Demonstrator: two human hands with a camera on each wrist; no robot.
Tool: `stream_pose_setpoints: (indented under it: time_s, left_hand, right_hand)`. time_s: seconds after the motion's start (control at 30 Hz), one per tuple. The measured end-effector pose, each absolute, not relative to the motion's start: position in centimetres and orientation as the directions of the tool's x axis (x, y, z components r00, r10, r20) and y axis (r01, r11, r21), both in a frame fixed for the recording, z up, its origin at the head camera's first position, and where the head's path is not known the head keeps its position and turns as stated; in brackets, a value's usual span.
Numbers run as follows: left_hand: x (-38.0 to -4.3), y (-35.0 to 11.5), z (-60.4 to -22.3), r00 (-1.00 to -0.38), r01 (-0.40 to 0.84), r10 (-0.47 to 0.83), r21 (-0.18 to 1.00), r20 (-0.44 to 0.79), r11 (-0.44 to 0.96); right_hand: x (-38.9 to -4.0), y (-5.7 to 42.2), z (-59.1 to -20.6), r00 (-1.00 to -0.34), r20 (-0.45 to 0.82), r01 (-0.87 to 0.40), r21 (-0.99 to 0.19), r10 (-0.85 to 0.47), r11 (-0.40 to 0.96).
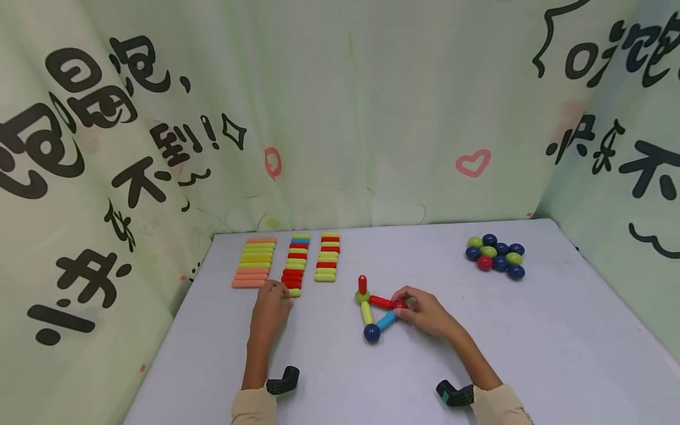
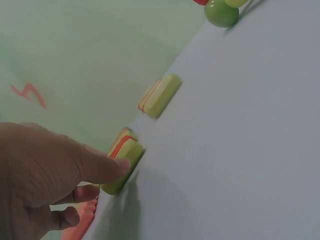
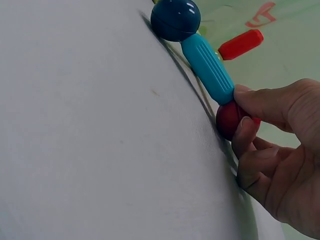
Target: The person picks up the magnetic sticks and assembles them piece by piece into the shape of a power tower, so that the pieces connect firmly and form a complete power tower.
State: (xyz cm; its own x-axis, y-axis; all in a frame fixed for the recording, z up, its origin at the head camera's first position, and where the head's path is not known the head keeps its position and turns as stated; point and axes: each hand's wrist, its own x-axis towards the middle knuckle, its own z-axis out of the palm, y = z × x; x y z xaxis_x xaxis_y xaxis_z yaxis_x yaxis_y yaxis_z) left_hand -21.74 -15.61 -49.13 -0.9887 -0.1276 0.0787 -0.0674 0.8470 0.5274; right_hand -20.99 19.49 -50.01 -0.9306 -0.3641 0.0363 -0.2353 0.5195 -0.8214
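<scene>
Two bare hands at work over a white table (image 1: 340,378). Right hand (image 1: 425,314): thumb and fingers clamped on a red ball (image 3: 227,120), at one corner of a three-cornered frame (image 1: 368,316) near the middle of the table. At the other corners, a green ball (image 1: 362,297) and a dark blue ball (image 1: 372,333). Between green and dark blue, a yellow-green rod (image 1: 366,309); between dark blue and red, a light blue rod (image 1: 386,320); from green towards red, a red rod (image 1: 379,301). Upright on the green ball, a second red rod (image 1: 362,284).

Left hand (image 1: 269,311): fingers bent, thumb against the end rod (image 2: 131,152), yellow-green, nearest in the middle column (image 1: 297,256). Forefinger tip hidden in the left wrist view; cannot tell whether pinched or merely touched. Beyond the fingertips to the left, a column of salmon and yellow rods (image 1: 256,260); right of the middle column, a shorter red and yellow-green column (image 1: 328,257).

Well apart, far right, a cluster of dark blue, green and red balls (image 1: 500,264). Behind the table, a pale curtain (image 1: 404,118) with black lettering.
</scene>
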Motion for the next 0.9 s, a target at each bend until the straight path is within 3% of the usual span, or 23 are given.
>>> stream_pose_setpoints:
  time_s: [0.27, 0.4, 0.63, 0.8, 0.9]
  left_hand:
    - [-21.8, -14.6, -49.4, -0.997, -0.058, -0.079, 0.456, 0.027, 0.888]
    - [-21.8, -13.8, -49.4, -0.999, -0.010, -0.038, 0.578, 0.035, 0.816]
    - [-21.4, -10.8, -49.1, -0.977, 0.202, 0.171, 0.794, 0.126, 0.573]
    - [-21.0, -8.2, -49.5, -0.973, 0.160, 0.216, 0.910, 0.081, 0.382]
    - [-20.9, -7.0, -49.7, -0.971, 0.173, 0.220, 0.904, 0.091, 0.390]
  right_hand:
    - [-21.0, 19.1, -49.9, -0.975, 0.015, -0.151, -0.781, -0.224, 0.607]
    - [-20.8, 18.7, -49.7, -0.979, 0.011, -0.137, -0.772, -0.203, 0.621]
    - [-20.8, 18.3, -49.9, -0.968, 0.022, -0.173, -0.786, -0.252, 0.594]
    - [-20.8, 18.3, -50.0, -0.962, 0.015, -0.178, -0.791, -0.272, 0.586]
    - [-20.8, 18.3, -50.0, -0.962, 0.015, -0.179, -0.788, -0.272, 0.589]
